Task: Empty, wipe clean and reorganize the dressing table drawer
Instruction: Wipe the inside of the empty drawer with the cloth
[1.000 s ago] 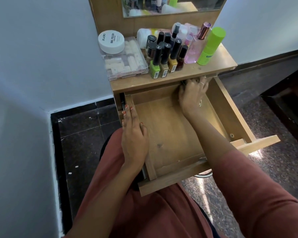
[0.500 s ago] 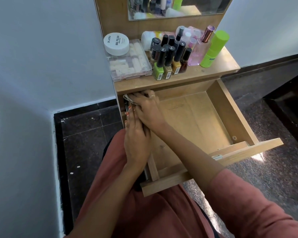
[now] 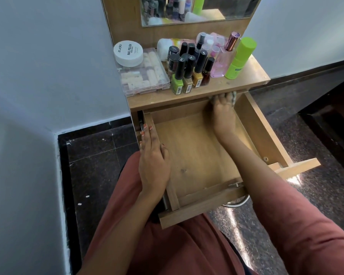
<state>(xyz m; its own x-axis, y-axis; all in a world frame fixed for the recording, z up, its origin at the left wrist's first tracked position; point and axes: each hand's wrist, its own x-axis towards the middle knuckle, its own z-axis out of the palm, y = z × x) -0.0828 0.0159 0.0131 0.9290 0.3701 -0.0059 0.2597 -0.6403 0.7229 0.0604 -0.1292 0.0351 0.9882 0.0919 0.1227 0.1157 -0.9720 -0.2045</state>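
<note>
1. Dressing table (image 3: 252, 74) first; its top shelf juts out right above the right fingertips, well ahead of the left ones.
2. Drawer (image 3: 195, 155) pulled wide open, bare wood inside; its left wall sits under the left fingers, its back right corner meets the right fingers.
3. Left hand (image 3: 154, 161) lies flat along that wall; fingers (image 3: 147, 133) straight and pressed together, thumb hanging inside the drawer.
4. Right hand (image 3: 223, 114) reaches deep; fingertips are lost in shadow under the shelf, so straight or curled, I cannot tell.
5. Nail polish bottles (image 3: 187, 76) stand clustered up beyond both sets of fingers.
6. Cloth (image 3: 234, 96); a pale scrap peeking out beside the right fingers, touching them.
</note>
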